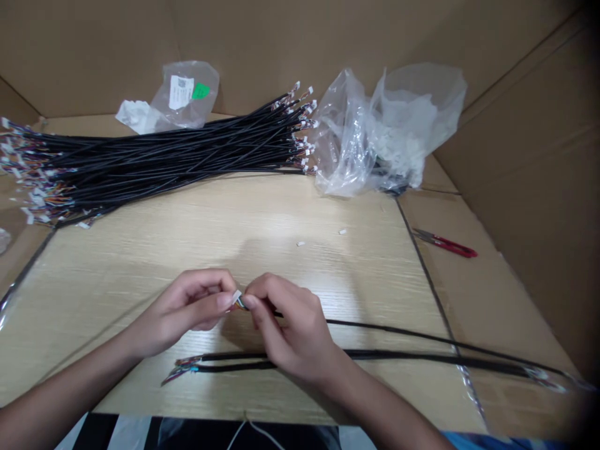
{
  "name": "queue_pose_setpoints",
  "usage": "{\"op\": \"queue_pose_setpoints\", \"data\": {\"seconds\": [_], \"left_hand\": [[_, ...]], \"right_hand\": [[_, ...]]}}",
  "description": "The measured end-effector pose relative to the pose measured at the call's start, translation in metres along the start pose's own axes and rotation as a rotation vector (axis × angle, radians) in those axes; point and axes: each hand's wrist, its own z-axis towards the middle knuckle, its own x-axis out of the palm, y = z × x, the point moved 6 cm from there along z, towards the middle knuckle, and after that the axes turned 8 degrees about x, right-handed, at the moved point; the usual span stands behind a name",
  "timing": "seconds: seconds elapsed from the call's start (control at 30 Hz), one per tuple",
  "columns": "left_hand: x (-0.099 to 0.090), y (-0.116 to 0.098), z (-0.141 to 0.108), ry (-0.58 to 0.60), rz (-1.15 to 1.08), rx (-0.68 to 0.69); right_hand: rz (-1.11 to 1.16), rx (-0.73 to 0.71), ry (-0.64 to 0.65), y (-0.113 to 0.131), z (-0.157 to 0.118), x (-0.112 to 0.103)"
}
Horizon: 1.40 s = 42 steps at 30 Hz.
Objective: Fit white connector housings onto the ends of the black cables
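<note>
Between thumb and fingers, my left hand (194, 309) pinches a small white connector (237, 296). Thin coloured wires run from it towards my right hand (290, 322), whose thumb and forefinger are closed on them near the connector. Those wires belong to a black cable (384, 328), which stretches from under my right hand to the lower right. Below my hands, other black cables (234, 357) lie side by side on the table, with loose coloured wire ends (180, 370) at their left. My right forearm crosses over part of them.
A large bundle of black cables (187, 153) with white connectors lies at the back left. Behind it rests a labelled plastic bag (185, 94); more clear bags (347, 137) stand right. Two small white connectors (342, 231) lie mid-table. Red-handled snips (445, 243) rest right, beside cardboard walls (529, 156).
</note>
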Motion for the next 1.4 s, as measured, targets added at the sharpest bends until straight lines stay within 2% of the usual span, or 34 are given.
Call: {"op": "queue_pose_setpoints", "data": {"seconds": [0.27,0.4,0.53,0.73,0.93,1.17,1.4], "left_hand": [[-0.002,-0.011,0.005,-0.023,0.274,0.088],[-0.004,-0.009,0.008,-0.018,0.286,0.098],[-0.006,-0.006,0.008,-0.023,0.270,0.107],[-0.004,-0.011,0.007,-0.006,0.229,0.125],[-0.002,-0.008,0.008,-0.001,0.224,0.073],[-0.002,-0.006,0.007,-0.014,0.166,0.114],[0.000,0.007,0.008,0.055,0.097,-0.022]], "right_hand": [[0.232,0.233,0.026,-0.012,0.005,-0.001],[0.392,0.333,0.080,-0.017,0.004,0.002],[0.454,0.386,0.109,-0.019,0.004,0.004],[0.482,0.369,0.119,-0.016,0.005,0.004],[0.456,0.356,0.114,-0.016,0.006,0.004],[0.430,0.341,0.117,-0.011,0.005,0.004],[0.369,0.226,0.101,-0.003,0.002,0.006]]}}
